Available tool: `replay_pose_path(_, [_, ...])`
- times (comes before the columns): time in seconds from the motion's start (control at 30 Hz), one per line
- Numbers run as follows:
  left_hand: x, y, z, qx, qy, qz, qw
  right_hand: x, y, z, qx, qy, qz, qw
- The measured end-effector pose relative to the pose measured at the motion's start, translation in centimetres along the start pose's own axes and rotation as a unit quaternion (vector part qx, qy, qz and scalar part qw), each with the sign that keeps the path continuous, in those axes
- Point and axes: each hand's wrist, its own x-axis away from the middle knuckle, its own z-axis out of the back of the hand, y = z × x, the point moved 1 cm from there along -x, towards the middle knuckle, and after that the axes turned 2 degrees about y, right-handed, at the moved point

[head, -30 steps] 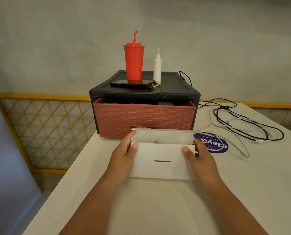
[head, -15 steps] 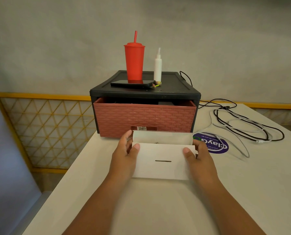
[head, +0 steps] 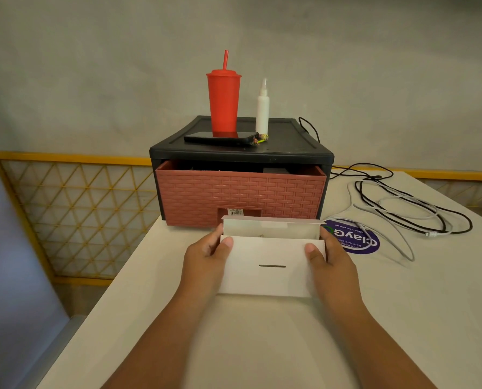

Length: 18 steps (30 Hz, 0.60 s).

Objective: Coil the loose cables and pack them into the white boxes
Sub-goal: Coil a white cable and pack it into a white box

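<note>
Lid flap (head: 270,228) lower — left hand (head: 204,256), right hand (head: 332,261) grip white box (head: 268,279) (thumbs atop).

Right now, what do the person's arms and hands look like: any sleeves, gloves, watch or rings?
The left hand and right hand wear no gloves, and no rings show on either. The left forearm and right forearm are uncovered down to the picture's bottom edge: no sleeve, watch or band shows. The visible thumbnails look short and unpainted.
</note>
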Motion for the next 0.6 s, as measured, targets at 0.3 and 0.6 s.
replay_pose_path(0.3, [-0.03, 0.18, -0.17, 0.027, 0.014, -0.002, 1.000, -0.03, -0.07, 0.00, -0.050, 0.029, 0.000, 0.998])
replay_pose_path(0.6, [0.21, -0.43, -0.44, -0.053, -0.069, -0.014, 0.996, 0.23, 0.04, -0.30, 0.008, -0.025, 0.014, 1.000])
